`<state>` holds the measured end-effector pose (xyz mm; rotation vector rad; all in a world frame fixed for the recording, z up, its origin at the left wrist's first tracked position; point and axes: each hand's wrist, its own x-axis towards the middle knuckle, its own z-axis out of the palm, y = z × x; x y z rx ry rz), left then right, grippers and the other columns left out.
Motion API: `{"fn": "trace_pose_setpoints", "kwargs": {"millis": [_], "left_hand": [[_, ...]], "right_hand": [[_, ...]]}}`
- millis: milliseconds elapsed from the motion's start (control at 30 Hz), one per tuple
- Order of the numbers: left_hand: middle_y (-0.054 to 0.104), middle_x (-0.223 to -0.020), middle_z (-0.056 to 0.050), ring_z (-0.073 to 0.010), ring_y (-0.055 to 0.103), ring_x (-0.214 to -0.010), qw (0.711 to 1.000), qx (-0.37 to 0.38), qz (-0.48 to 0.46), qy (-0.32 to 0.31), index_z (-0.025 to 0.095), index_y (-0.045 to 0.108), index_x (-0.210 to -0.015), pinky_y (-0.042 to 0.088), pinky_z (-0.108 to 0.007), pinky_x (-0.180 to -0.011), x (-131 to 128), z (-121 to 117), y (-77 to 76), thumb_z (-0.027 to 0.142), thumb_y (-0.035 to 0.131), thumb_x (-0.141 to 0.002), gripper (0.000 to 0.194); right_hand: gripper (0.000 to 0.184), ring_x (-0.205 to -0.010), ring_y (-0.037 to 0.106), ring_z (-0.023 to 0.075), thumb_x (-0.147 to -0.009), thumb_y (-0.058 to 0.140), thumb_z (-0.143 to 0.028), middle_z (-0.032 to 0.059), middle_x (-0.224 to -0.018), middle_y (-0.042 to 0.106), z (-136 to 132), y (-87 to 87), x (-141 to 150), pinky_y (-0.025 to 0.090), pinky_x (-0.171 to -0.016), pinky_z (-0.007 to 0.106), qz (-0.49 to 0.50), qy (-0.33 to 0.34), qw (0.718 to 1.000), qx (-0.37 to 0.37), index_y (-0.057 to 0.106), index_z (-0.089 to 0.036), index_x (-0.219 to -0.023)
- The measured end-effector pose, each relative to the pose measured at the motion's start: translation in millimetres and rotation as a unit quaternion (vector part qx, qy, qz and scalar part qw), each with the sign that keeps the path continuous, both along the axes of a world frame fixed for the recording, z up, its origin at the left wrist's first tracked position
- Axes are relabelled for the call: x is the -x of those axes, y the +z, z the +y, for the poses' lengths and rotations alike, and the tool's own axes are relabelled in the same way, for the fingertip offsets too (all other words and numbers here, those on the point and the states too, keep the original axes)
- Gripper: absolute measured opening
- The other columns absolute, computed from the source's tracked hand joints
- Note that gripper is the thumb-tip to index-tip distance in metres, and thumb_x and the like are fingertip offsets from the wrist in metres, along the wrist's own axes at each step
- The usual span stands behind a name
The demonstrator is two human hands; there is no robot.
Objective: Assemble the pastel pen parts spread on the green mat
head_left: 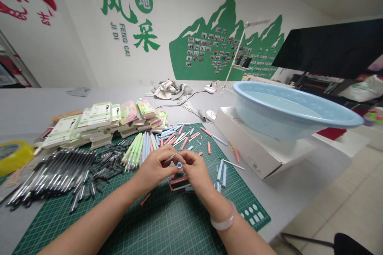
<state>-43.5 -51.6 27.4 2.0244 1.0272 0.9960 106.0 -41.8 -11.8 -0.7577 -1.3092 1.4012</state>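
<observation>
Both hands meet over the green cutting mat [155,223], fingers pinched together. Between the fingertips of my left hand [154,167] and my right hand [194,169] is a light-blue pen barrel [179,165], its open round end facing me. A thin silvery piece [171,157] shows by the left fingers; its kind is unclear. Just below lie reddish pen parts [179,183], partly covered by the hands. Blue pen barrels [220,172] rest to the right of my right hand. Beyond my fingers are scattered coral and blue pen parts [182,137].
Black pens [60,171] spread in a row at left, beside green pens [133,151]. Behind them are stacked small boxes [98,117]. A blue basin [269,121] sits on a white box [254,147] at right. Yellow tape [18,155] lies far left; cloths [170,89] are at the back.
</observation>
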Motion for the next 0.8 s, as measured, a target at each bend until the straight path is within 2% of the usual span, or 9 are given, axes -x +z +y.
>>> {"fn": "trace_pose_setpoints", "kwargs": {"millis": [267, 367, 467, 533, 667, 800], "left_hand": [[0.055, -0.079, -0.001, -0.0133, 0.048, -0.072, 1.000, -0.002, -0.017, 0.012, 0.020, 0.069, -0.087, 0.035, -0.024, -0.064, 0, -1, -0.7, 0.025, 0.063, -0.076, 0.014], [0.054, -0.073, 0.000, -0.0128, 0.046, -0.067, 0.998, 0.013, -0.037, 0.052, 0.019, 0.069, -0.087, 0.033, -0.023, -0.060, 3, 0, 0.8, 0.030, 0.064, -0.075, 0.017], [0.046, -0.061, 0.003, -0.0106, 0.040, -0.057, 0.986, 0.072, -0.087, 0.126, 0.018, 0.067, -0.088, 0.029, -0.022, -0.053, 10, 6, -1.0, 0.036, 0.064, -0.075, 0.023], [0.044, -0.059, 0.004, -0.0092, 0.037, -0.054, 0.972, 0.123, -0.132, 0.149, 0.017, 0.066, -0.090, 0.027, -0.021, -0.050, 15, 13, -5.0, 0.038, 0.063, -0.074, 0.027], [0.043, -0.059, 0.005, -0.0052, 0.028, -0.046, 0.947, 0.195, -0.219, 0.134, 0.015, 0.063, -0.091, 0.021, -0.020, -0.044, 22, 23, -15.7, 0.039, 0.063, -0.074, 0.029], [0.034, -0.054, 0.008, -0.0027, 0.020, -0.042, 0.912, 0.264, -0.296, 0.110, 0.012, 0.062, -0.089, 0.014, -0.018, -0.040, 23, 27, -23.3, 0.038, 0.067, -0.071, 0.031]], "right_hand": [[0.009, -0.067, 0.059, 0.0151, -0.064, 0.062, -0.015, -0.0009, -0.071, 0.063, -2, 5.6, 0, 0.049, -0.060, 0.025, -0.021, -0.029, 0.999, -0.012, 0.065, -0.019, -0.072], [0.013, -0.074, 0.062, 0.0174, -0.066, 0.064, -0.018, 0.0006, -0.077, 0.066, 0, 2.3, -1, 0.050, -0.067, 0.028, -0.035, -0.050, 0.998, -0.019, 0.066, -0.019, -0.079], [0.016, -0.078, 0.063, 0.0185, -0.066, 0.065, -0.018, 0.0017, -0.081, 0.067, 3, -1.5, -2, 0.050, -0.075, 0.031, -0.057, -0.081, 0.995, -0.032, 0.067, -0.019, -0.082], [0.018, -0.076, 0.064, 0.0186, -0.065, 0.066, -0.017, 0.0019, -0.080, 0.067, 4, -2.1, -3, 0.050, -0.075, 0.032, -0.059, -0.087, 0.994, -0.028, 0.066, -0.019, -0.083], [0.018, -0.068, 0.065, 0.0182, -0.067, 0.065, -0.017, 0.0014, -0.074, 0.067, 3, -0.5, -4, 0.053, -0.068, 0.032, -0.043, -0.087, 0.995, -0.008, 0.065, -0.018, -0.085], [0.016, -0.072, 0.064, 0.0185, -0.071, 0.064, -0.021, 0.0019, -0.078, 0.067, 1, 0.5, -5, 0.053, -0.068, 0.032, -0.077, -0.135, 0.986, -0.053, 0.065, -0.020, -0.087]]}}
